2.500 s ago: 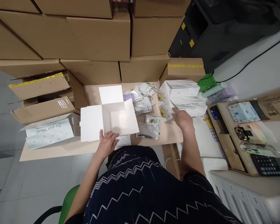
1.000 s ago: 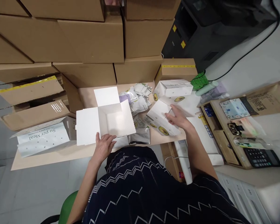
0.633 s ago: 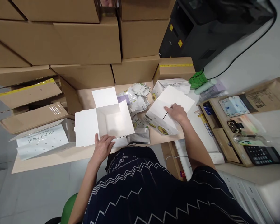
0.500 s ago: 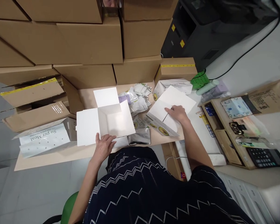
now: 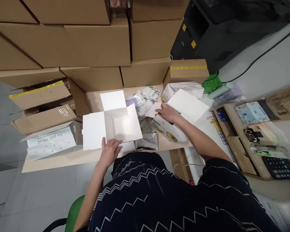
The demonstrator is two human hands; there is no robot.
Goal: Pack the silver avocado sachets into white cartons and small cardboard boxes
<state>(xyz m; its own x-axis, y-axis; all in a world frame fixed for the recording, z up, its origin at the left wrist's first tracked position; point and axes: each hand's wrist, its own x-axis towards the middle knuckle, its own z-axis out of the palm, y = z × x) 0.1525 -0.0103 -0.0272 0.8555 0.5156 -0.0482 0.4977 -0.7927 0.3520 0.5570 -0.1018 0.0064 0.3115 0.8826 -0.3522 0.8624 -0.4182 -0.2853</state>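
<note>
My left hand (image 5: 110, 150) lies on the near edge of an open white box (image 5: 122, 125), its fingers stretched out and the thumb apart on the left flap. Bare white walls show inside that box. To the right, my right hand (image 5: 168, 113) is over a second white carton (image 5: 170, 130) with avocado pictures on its side. Its fingers are apart, and the tips touch the carton's left flap (image 5: 152, 110), which is folded outward. My right hand hides most of the carton's opening. Pouches (image 5: 147, 108) and small sachets (image 5: 151, 92) lie between the two boxes.
Brown cardboard boxes (image 5: 96, 45) are stacked along the back. A "Su-per Meal" box (image 5: 54, 140) and open brown cartons (image 5: 43, 119) stand at left. On the right are a dark printer (image 5: 203, 42), a green basket (image 5: 211, 83), a wooden organiser (image 5: 232, 141) and a calculator (image 5: 281, 167).
My right hand has moved left and back across the right carton. That carton's left flap has swung open to the left. My left hand stays on the open box.
</note>
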